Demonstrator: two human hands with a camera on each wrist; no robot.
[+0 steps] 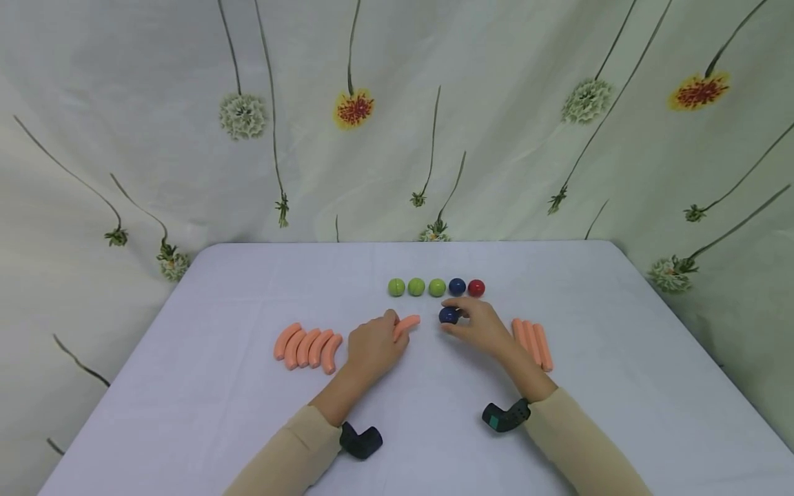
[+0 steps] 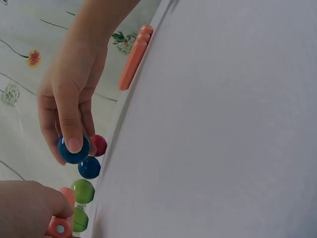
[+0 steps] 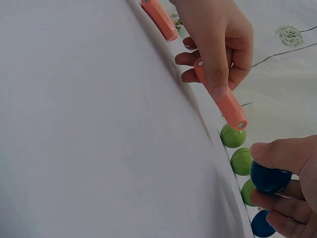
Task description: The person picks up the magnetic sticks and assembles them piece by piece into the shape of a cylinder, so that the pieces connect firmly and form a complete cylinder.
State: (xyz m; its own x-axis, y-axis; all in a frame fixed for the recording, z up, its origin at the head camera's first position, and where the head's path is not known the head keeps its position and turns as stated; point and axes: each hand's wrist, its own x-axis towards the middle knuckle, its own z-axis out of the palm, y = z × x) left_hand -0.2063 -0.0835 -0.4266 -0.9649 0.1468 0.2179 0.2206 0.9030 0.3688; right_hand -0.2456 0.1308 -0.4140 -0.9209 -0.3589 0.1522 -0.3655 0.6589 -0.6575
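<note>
Mid-counter [image 1: 248, 427]: left hand [image 1: 372, 348] closed round a sausage [image 1: 406, 324], right hand [image 1: 480, 327] pinching a blue ball [image 1: 448, 315]. Sausage probably light, stiff, best gripped mid-length; ball smooth, likely slippery (fingertip grip across its width).

an orange sausage [image 1: 406, 324] lay slanted in the left hand [image 1: 372, 348], its far end poking past the fingers. a dark blue ball [image 1: 449, 315] sat pinched at the fingertips of the right hand [image 1: 480, 327], just right of that end.
</note>
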